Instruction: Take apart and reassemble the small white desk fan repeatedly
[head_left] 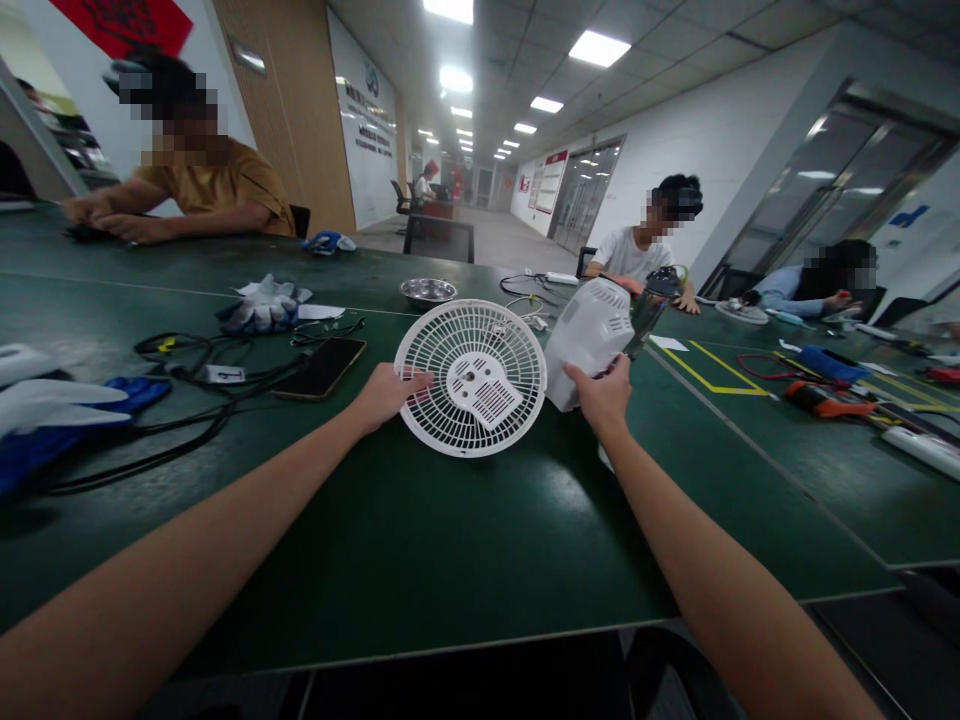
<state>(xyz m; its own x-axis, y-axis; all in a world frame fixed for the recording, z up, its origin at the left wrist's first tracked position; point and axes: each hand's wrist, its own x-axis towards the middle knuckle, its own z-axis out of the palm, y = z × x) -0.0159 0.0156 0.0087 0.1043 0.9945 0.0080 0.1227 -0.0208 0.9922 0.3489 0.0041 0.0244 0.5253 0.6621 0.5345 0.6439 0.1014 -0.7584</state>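
A round white fan grille [514, 352] is held up over the green table, its flat slotted centre facing me. My left hand [390, 394] grips its left rim, with fingers through the bars. My right hand [606, 392] is closed around the lower part of a white plastic housing [592, 325] with vent slots, just right of the grille. Whether the grille and the housing touch is unclear. A steel bowl [427, 291] stands behind the grille, and a white cable [532, 306] lies behind the two parts.
On the green table [450, 560] at left lie a phone [321, 368], black cables [202, 430] and gloves [266, 305]. An orange-black tool [829, 399] and a power strip [926, 452] lie right. Several people sit across the table.
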